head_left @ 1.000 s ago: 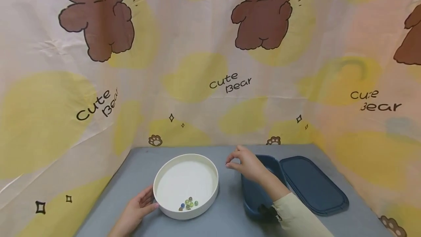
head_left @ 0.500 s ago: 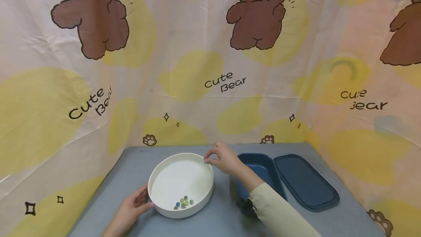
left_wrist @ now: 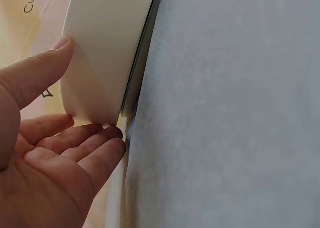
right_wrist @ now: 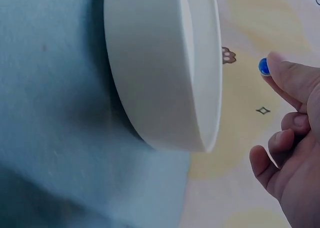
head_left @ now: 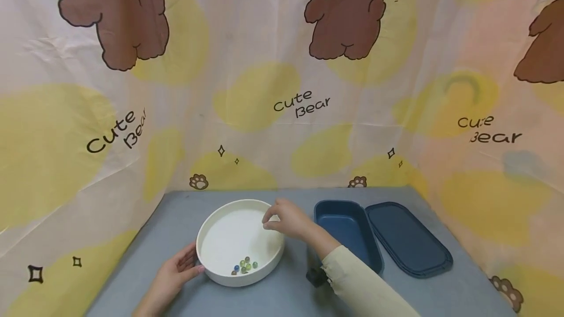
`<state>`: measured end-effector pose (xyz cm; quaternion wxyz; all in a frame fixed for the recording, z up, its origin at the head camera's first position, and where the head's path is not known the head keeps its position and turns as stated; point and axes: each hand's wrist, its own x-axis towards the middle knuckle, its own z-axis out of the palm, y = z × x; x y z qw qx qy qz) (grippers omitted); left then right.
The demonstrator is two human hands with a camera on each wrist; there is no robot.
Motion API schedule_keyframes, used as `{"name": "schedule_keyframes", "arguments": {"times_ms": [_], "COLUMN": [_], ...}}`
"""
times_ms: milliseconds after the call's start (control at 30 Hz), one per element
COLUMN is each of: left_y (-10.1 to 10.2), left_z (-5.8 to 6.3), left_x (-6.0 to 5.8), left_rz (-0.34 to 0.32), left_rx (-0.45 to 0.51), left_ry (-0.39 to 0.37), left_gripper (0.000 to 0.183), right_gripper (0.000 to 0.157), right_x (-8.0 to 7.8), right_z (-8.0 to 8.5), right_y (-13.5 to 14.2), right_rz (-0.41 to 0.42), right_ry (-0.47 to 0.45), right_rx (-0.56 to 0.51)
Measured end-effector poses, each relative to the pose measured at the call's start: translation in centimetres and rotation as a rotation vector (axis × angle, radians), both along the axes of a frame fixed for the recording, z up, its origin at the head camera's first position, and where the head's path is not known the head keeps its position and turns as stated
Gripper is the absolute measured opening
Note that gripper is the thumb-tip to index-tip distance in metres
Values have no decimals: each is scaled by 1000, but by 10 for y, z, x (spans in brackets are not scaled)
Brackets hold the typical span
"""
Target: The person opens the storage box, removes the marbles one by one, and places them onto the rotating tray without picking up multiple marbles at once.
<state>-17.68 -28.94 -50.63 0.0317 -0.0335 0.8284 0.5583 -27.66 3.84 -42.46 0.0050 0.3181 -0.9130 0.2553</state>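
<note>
- Blue marble (right_wrist: 263, 66): pinched at the right hand's (head_left: 288, 220) fingertips, over the white bowl (head_left: 211, 231).
- Left hand (head_left: 174, 275): relaxed fingers touching the bowl's outer wall on the worktop (head_left: 282, 297).

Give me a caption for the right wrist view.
Right hand pinches a blue marble beside the white bowl's rim.

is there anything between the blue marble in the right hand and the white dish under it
Nothing visible. The right hand pinches the blue marble over the white dish, whose open floor holds only a few marbles near the front.
</note>
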Motion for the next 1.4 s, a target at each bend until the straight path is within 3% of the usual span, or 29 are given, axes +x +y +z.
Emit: {"name": "schedule_keyframes", "arguments": {"times_ms": [233, 400, 767, 933, 1233, 1400], "left_y": [-1, 2, -7, -8, -4, -6], "left_z": [1, -4, -3, 1, 13, 19], "left_x": [-1, 3, 9, 11, 12, 14], "left_rz": [-10, 11, 16, 22, -15, -55], "left_rx": [27, 61, 54, 16, -1, -4], "left_ry": [57, 28, 1, -3, -5, 44], "left_gripper": [69, 68, 79, 79, 73, 68], "right_gripper": [10, 10, 14, 18, 18, 16], "right_x": [0, 8, 17, 18, 25, 31], "right_z": [-12, -17, -9, -1, 5, 8], "right_y": [-10, -12, -7, 5, 40, 62], "right_rz": [82, 85, 42, 17, -52, -86], "right_ry": [30, -7, -92, -119, -47, -16], "right_rx": [75, 79, -65, -144, -131, -134]}}
